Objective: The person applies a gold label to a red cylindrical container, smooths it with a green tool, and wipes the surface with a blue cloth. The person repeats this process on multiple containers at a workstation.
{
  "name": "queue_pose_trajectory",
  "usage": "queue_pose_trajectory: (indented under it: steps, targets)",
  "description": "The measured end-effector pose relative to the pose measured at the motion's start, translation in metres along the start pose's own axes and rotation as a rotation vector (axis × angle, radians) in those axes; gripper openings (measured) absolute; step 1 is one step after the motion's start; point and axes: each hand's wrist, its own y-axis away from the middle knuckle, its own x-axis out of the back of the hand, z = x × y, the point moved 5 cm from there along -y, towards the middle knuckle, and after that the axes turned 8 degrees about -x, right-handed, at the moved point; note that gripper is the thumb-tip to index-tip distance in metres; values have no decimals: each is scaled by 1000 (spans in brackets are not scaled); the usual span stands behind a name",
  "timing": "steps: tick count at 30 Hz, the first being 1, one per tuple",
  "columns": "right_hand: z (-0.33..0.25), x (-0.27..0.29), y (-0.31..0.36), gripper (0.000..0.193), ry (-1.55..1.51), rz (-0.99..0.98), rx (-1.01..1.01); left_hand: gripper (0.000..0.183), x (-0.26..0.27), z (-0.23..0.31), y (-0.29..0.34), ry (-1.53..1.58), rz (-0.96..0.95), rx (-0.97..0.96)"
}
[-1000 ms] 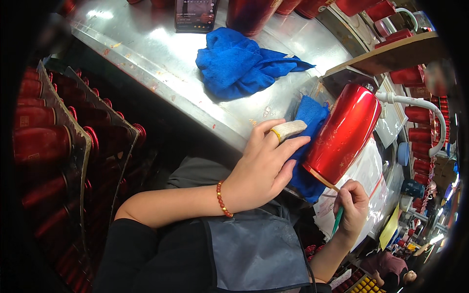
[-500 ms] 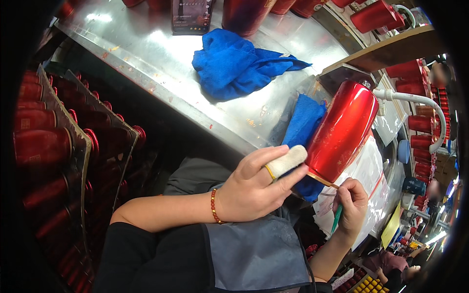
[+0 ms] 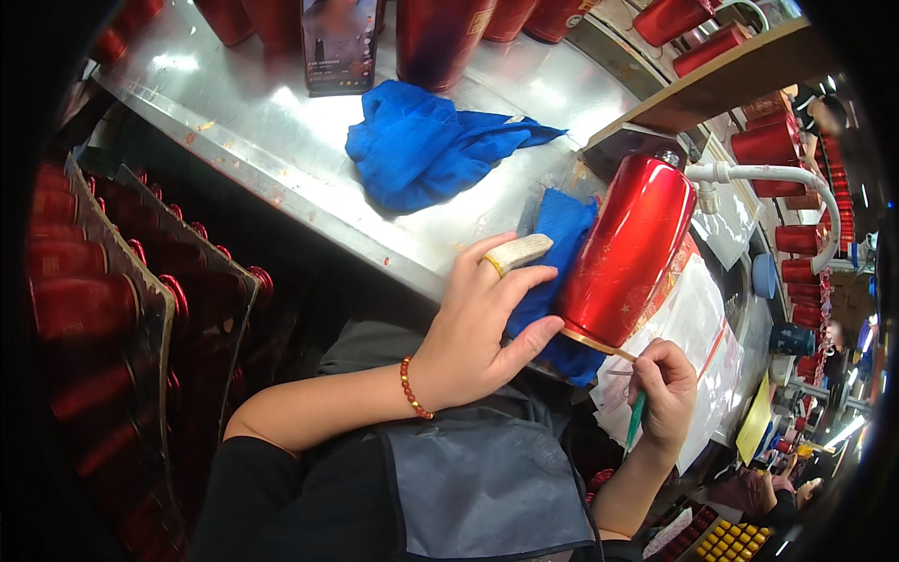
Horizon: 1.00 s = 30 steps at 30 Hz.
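A glossy red metal vessel (image 3: pixel 629 253) lies tilted on a blue cloth (image 3: pixel 560 244), its base toward me and its neck by a white curved pipe. Around the base runs a thin tan strip (image 3: pixel 599 345), whose end reaches the fingers of my right hand (image 3: pixel 670 384). Those fingers are pinched, and they also hold a slim green-handled tool (image 3: pixel 636 420); its kind is not clear. Fingers spread, my left hand (image 3: pixel 478 328) is open beside the base, thumb tip close to the rim. A white cloth finger cover (image 3: pixel 521 253) sits on one of its fingers.
A crumpled blue cloth (image 3: pixel 412 145) lies on the metal table (image 3: pixel 309 159), with a phone (image 3: pixel 339 47) and red vessels behind it. The white pipe (image 3: pixel 796 175) curves at right above papers (image 3: pixel 698 347). Racks of red vessels (image 3: pixel 84 304) stand at left.
My left hand has drawn back from the vessel's side and its fingers have spread. The vessel, strip and right hand keep about the same arrangement; the whole view has shifted slightly.
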Motion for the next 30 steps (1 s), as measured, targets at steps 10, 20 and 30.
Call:
queue_pose_trajectory:
  steps: [10,20,30]
  targets:
    - [-1,-13,3,8,-98,2,-70,47,7,0,4,-179,-81,-29]
    - [13,-15,-18,20,-87,-126,55,17,3,-2,2,-418,-41,-346]
    - [19,-19,-14,16,-112,-136,98,5,35,-27,8,-582,111,-274]
